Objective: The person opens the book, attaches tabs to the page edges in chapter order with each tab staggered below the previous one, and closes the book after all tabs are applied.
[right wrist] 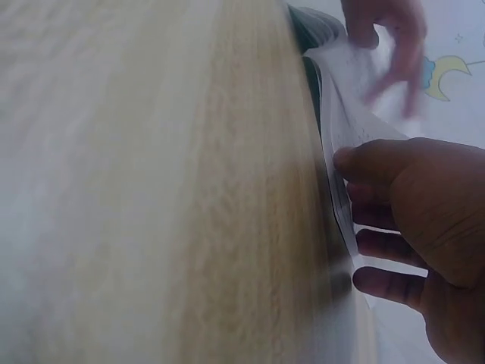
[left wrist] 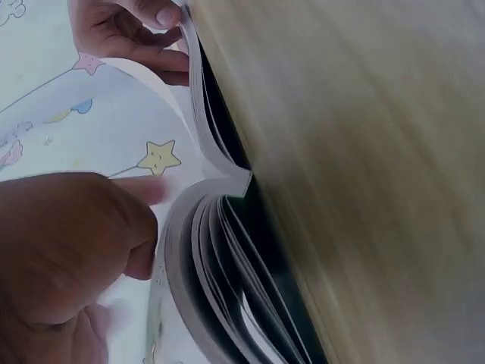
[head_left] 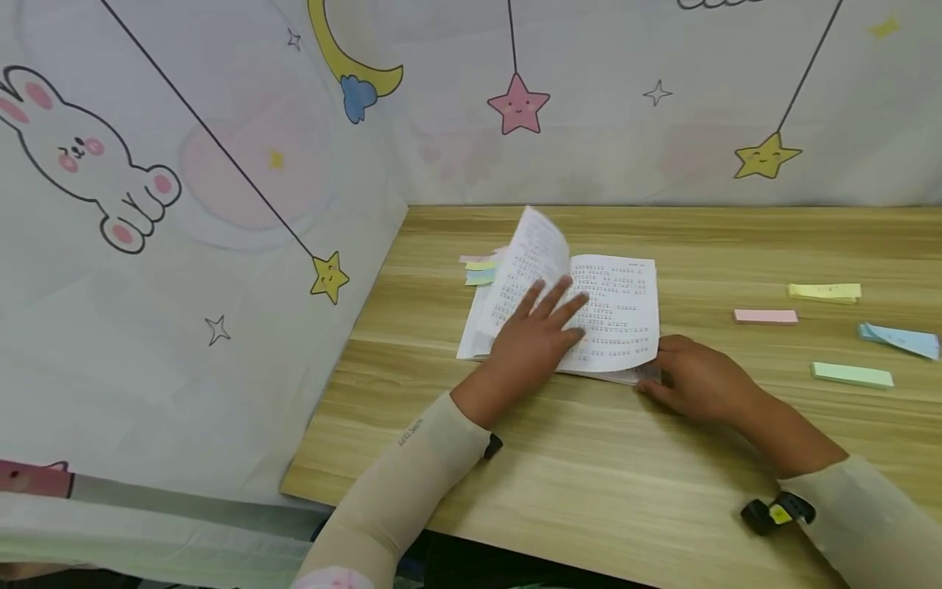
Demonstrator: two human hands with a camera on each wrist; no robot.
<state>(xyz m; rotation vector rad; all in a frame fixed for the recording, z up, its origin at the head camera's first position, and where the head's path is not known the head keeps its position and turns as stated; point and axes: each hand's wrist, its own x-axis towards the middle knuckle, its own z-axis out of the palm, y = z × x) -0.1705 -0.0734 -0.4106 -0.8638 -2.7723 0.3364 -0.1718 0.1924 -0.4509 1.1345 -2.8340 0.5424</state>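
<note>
The open book lies on the wooden table, the landmark here, with a leaf standing raised and curved over its left half. The left hand reaches across the book's near edge by the spine, fingers spread wide; whether they touch paper I cannot tell. The right hand pinches the book's near right corner, thumb against the page edges. Coloured tabs jut past the book's left edge.

Beyond the book's far edge, a strip of wood runs back to the wall. Left of the book, a narrower band of wood reaches the table's slanting side edge; toward the person, a broad stretch separates the book from the table's front edge. Well right of the book sit a pink strip, the closest, then a yellow strip, a green strip and, farthest, a blue strip.
</note>
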